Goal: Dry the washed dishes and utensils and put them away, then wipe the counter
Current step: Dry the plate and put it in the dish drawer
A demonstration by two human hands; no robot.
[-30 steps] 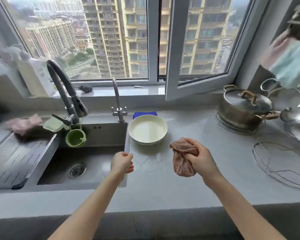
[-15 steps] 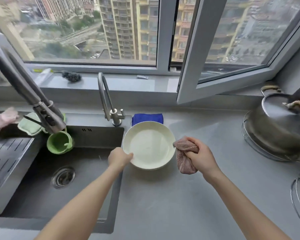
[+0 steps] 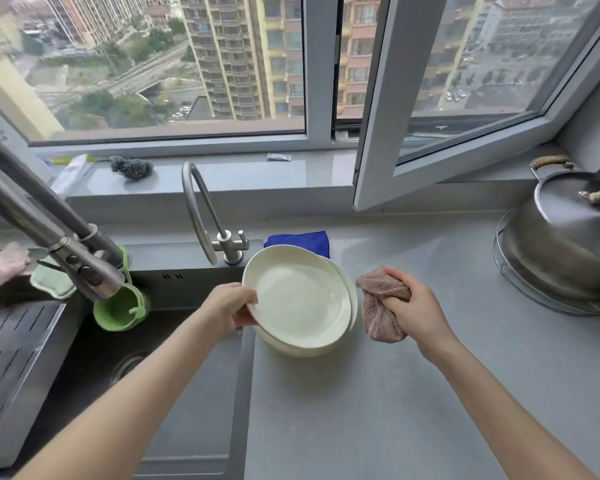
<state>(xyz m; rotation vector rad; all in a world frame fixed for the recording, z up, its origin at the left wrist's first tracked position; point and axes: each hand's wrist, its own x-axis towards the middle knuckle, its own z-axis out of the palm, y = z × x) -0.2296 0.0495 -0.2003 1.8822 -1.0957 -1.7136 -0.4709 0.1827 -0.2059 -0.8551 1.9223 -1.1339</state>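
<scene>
A stack of cream plates stands on the grey counter [image 3: 378,403] just right of the sink. My left hand [image 3: 230,308] grips the left rim of the top plate [image 3: 298,299] and tilts it up off the lower plate [image 3: 347,292], whose rim shows beneath and to the right. My right hand [image 3: 414,308] is closed around a bunched pink cloth [image 3: 381,308], held just right of the plates and apart from them.
The dark sink [image 3: 125,362] with a drain tray lies at left, under a pull-out faucet [image 3: 49,233] and a green cup [image 3: 118,310]. A thin tap [image 3: 201,213] and blue cloth [image 3: 300,240] stand behind the plates. A lidded steel pot [image 3: 565,240] sits at far right.
My left hand went from the sink edge to the plate rim and lifted the top plate, showing a second plate under it. My head moved closer. The right hand kept the cloth.
</scene>
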